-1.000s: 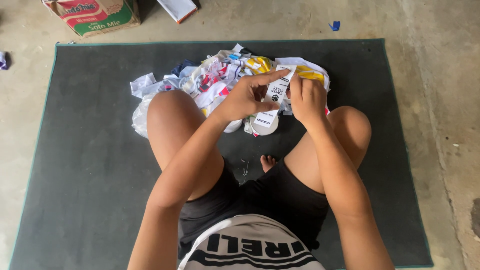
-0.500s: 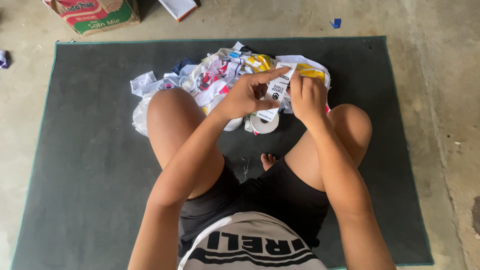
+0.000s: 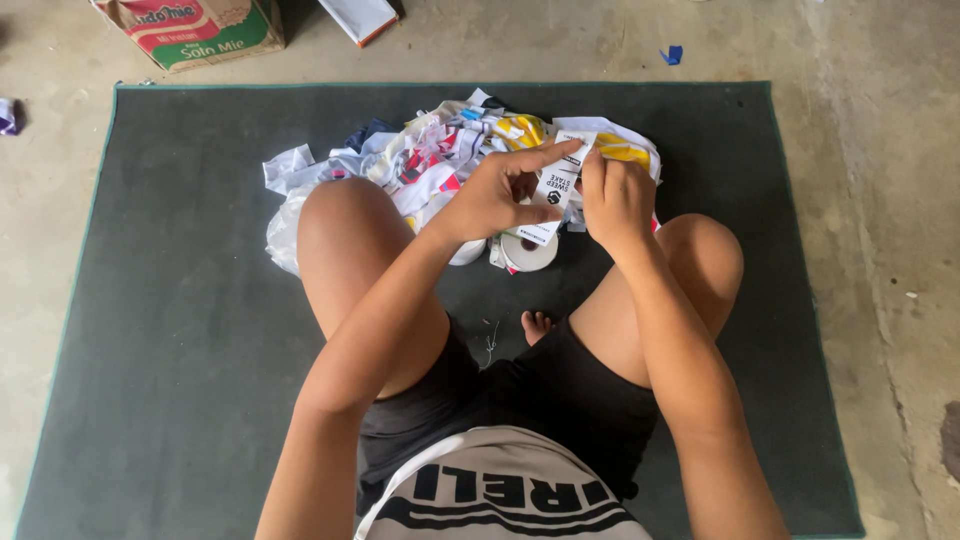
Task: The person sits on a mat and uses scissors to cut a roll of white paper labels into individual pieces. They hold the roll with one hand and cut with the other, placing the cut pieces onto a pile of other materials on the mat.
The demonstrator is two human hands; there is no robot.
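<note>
Concrete floor, dark mat (image 3: 180, 300). Left hand (image 3: 495, 195) and right hand (image 3: 615, 195) pinching white label strip (image 3: 557, 185) off roll (image 3: 530, 250); fabric pile (image 3: 430, 160) apparently awaiting, progress indeterminate.

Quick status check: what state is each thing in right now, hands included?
Left hand: pinching the label strip.
Right hand: pinching the strip's upper end.
Label strip: unrolled, held taut above the roll.
Label roll: lying on the mat.
Cloth pile: heaped, crumpled.
Cardboard box: tilted on the floor.
Mat: flat.
</note>
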